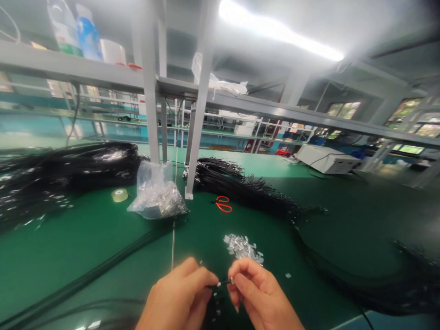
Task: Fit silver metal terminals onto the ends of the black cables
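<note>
At the near edge of the green table, my left hand is closed around a thin black cable close to its end. A small white band shows on the cable beside the thumb. My right hand pinches the cable's tip, where a tiny shiny piece shows between thumb and forefinger; its kind is too small to make out. Just beyond the right hand lies a pile of small clear plastic pieces. A few loose bits are scattered below and between my hands.
A clear bag of small pieces stands by a tape roll. Red-handled scissors lie ahead. Black cable bundles fill the left, with more cables at centre right. A shelf post rises from the table; a white box sits behind.
</note>
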Available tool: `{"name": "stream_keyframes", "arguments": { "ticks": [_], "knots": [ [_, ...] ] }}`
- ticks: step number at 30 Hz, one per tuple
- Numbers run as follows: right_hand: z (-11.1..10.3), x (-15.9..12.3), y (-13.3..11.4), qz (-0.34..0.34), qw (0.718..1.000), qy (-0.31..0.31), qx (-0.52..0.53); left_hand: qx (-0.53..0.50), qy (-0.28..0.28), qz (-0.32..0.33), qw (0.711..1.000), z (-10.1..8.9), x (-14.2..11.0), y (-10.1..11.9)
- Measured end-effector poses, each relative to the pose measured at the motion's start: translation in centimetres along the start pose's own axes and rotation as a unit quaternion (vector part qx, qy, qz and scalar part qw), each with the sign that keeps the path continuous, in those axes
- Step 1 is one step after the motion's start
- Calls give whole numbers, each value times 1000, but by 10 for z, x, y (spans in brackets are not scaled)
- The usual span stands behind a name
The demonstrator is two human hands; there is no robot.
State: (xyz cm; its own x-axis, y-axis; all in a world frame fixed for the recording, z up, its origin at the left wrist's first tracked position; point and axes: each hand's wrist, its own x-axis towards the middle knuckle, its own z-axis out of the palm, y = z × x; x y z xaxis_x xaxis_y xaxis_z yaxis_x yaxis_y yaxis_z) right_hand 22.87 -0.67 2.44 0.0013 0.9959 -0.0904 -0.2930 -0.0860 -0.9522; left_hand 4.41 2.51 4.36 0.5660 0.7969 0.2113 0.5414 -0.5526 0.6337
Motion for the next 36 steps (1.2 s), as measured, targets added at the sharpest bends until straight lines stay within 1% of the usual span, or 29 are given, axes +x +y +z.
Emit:
{"name": "stream_keyframes", "arguments": {
  "ticks": [3,7,9,11,13,14,15,17,20,22,25,27,30,32,34,36],
  "knots": [
    [-2,4,7,28,997,-23,66,-27,-3,3,1000,-2,1,-1],
    [-2,7,12,28,997,-27,70,-42,-10,8,999,-3,0,-3],
    [-1,6,9,17,999,-31,25,-26,-12,1,1000,-3,-1,-2],
    [2,3,4,-3,998,-17,-66,17,-10,-19,1000,-2,-2,0],
    [5,1,-1,-26,986,4,-167,55,-16,-31,998,0,-1,2],
    [7,0,-2,-30,979,7,-202,58,-21,-30,998,1,-1,2],
    [9,0,-3,-30,975,5,-219,43,-24,-28,998,1,0,3],
    [12,0,-3,-20,975,-8,-220,-21,-26,-34,999,2,1,2],
    [15,3,-4,-13,976,-6,-216,-100,-31,-69,992,0,2,0],
    [17,5,-7,-12,974,-16,-226,-110,-39,-78,990,-4,3,-1],
    [21,7,-10,27,976,-70,-203,-120,-62,-61,989,-8,4,0],
    [24,9,-9,41,979,-84,-182,-126,-70,-59,988,-9,6,0],
    [25,11,-4,18,988,-44,-147,-132,-46,-70,988,-9,7,-2],
    [26,10,-4,6,988,-17,-153,-146,-39,-72,986,-10,9,-3],
    [27,6,-8,-6,977,3,-215,-158,-62,-78,982,-14,12,-4],
    [30,2,-14,-24,956,21,-293,-160,-99,-77,979,-19,18,-4]
  ]
}}
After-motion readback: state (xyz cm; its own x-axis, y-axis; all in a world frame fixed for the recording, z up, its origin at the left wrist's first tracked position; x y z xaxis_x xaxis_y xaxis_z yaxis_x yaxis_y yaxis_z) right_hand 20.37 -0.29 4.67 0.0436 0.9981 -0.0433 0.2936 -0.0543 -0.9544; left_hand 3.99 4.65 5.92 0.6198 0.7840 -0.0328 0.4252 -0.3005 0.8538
